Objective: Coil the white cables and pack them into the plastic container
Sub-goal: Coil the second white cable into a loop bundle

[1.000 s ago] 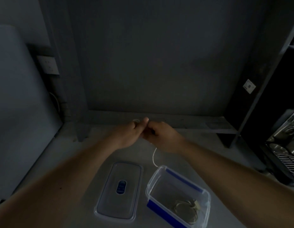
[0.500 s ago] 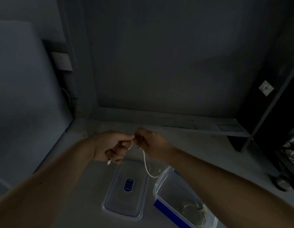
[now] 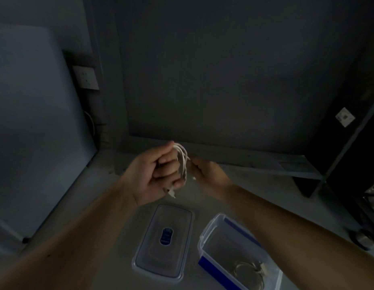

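We are mid-coil above the bench [image 3: 265,182]: our left grip [image 3: 159,174] is curled round the white cable [image 3: 182,156] loops, while our right grip [image 3: 207,172] pinches the loose end. Next, we judge, tuck that end and lower the coil into the open plastic container [image 3: 211,228], beside the coil [image 3: 244,271] already there

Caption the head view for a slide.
Left hand holds a coiled white cable while the right hand pinches it above the lid and open container.

Single head-worn wide view, facing forward and down, close above left hand [image 3: 154,174] and right hand [image 3: 207,172], lid [image 3: 154,258] and container [image 3: 209,227] below the hands, wall [image 3: 223,80] beyond them
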